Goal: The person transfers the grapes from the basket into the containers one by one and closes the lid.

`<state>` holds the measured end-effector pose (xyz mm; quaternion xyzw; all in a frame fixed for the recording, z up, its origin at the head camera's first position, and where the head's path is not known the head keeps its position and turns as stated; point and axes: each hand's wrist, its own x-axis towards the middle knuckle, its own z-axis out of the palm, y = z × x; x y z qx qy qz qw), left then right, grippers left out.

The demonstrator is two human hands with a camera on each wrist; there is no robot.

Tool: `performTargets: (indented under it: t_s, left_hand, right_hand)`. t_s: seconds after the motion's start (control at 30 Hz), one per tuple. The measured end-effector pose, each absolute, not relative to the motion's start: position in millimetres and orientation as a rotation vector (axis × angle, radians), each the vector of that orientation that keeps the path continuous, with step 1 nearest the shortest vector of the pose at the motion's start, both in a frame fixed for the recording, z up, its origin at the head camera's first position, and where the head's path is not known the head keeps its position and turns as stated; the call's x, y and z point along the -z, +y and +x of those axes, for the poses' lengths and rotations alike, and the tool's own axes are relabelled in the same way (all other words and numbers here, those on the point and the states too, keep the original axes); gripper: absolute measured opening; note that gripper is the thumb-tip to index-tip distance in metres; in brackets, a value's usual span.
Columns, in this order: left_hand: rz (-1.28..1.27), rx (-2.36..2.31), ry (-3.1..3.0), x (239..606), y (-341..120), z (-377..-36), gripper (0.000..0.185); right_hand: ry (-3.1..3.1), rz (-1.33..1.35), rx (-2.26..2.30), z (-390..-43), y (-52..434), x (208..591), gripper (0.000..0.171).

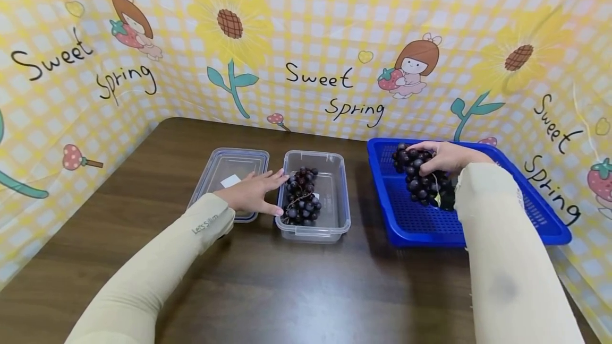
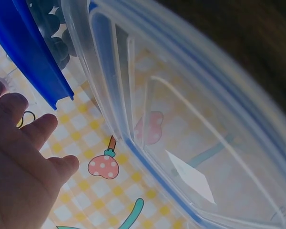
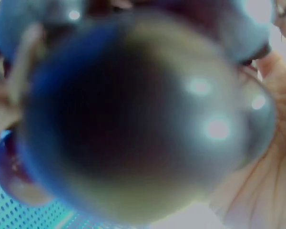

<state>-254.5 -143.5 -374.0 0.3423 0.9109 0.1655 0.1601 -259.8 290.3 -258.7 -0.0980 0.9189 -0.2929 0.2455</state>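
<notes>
My right hand [image 1: 448, 157] grips a bunch of dark grapes [image 1: 417, 166] over the blue basket [image 1: 399, 235]. In the right wrist view, one blurred grape [image 3: 138, 119] fills the middle, with the palm [image 3: 257, 191] beside the bunch. My left hand [image 1: 251, 194] spreads its fingers at the left rim of a clear plastic container [image 1: 334, 200], thumb and fingertips right at the edge. Inside that container, along its left side, lies another bunch of grapes [image 1: 303, 203]. In the left wrist view, the left hand [image 2: 24, 157] shows extended fingers with nothing in them.
A clear lid [image 1: 229, 161] with a blue seal lies left of the container, partly under the left forearm. Everything stands on a brown wooden table [image 1: 268, 285]. A yellow checked cloth [image 1: 315, 31] rises behind the table and along both sides.
</notes>
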Motion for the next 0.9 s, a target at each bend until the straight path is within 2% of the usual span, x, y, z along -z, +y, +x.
performTargets:
  t_s: [0.5,0.7,0.9]
  left_hand:
    - [1.016,-0.429,2.594,375,-138,-257,0.089]
    - [0.988,-0.474,2.587,378,-142,-255,0.091]
    - [0.976,-0.508,2.600,379,-146,-253,0.090]
  right_hand:
    - [2.362,-0.244,1.014,-267,250,259,0.076]
    - [2.352,-0.297,0.982,-274,229,251,0.070]
    - [2.241,-0.264,1.090,-275,198,247,0.071]
